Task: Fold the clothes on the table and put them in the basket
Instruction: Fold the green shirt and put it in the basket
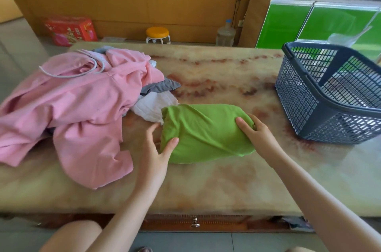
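Observation:
A folded green garment (206, 130) lies in the middle of the marble-patterned table (226, 179). My left hand (158, 150) grips its left end, thumb on top and fingers behind the edge. My right hand (255, 132) grips its right end, thumb over the cloth and fingers curled round the far side. To the left sits a heap of unfolded clothes: a large pink garment (78, 111) with a white cord, a grey piece (160, 86) and a white piece (152, 107). The dark blue slatted basket (305, 107) stands at the table's right edge, with nothing visible inside.
Beyond the table stand a small stool with an orange seat (158, 34), a red carton (71, 30) and a clear water jug (225, 35). Green cabinets (309, 24) rise at the back right. A drawer knob (195, 223) sits under the table's front edge.

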The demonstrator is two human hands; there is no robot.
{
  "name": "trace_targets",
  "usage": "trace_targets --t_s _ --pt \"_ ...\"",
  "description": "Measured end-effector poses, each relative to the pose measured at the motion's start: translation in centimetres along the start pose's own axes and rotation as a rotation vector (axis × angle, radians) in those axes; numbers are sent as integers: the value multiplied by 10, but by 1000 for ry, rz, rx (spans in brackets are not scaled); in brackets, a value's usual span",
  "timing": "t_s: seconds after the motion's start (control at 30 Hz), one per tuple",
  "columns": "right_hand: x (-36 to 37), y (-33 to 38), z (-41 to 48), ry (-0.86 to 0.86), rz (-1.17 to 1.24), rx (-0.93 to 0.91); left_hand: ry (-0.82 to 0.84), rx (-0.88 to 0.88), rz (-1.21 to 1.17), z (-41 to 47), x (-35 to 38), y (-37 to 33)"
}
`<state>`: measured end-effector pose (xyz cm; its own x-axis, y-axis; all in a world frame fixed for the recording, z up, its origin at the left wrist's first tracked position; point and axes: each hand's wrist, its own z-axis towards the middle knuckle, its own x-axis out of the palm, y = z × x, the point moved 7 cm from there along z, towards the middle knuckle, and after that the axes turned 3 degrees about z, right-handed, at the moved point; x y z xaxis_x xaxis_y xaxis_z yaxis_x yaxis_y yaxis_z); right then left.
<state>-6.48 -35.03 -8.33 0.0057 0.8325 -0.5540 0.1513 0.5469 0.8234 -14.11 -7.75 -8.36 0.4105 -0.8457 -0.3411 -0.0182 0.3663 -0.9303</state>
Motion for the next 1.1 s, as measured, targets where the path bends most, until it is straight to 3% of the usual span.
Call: trace_targets --t_s 0.17,0.3,0.37,0.47,0.6,0.7,0.87,1.1 --pt "0 -1 -2 22 26 29 85 -136 -42 -2 -5 25" --pt "0 7 -7 62 131 71 342 -339 -243 0 14 20" --pt "-6 11 -8 49 26 96 445 -419 -337 3 23 8" --pt "-7 11 -10 114 199 209 434 -651 -485 14 27 3" --pt "1 6 -9 212 377 319 389 -842 -478 17 29 -6" --pt "4 1 -9 220 477 377 271 -828 -452 21 29 0" --pt "7 1 -10 74 458 339 -7 -723 -373 3 14 28" --pt "5 6 -7 -9 376 203 -21 -626 -326 10 12 23"
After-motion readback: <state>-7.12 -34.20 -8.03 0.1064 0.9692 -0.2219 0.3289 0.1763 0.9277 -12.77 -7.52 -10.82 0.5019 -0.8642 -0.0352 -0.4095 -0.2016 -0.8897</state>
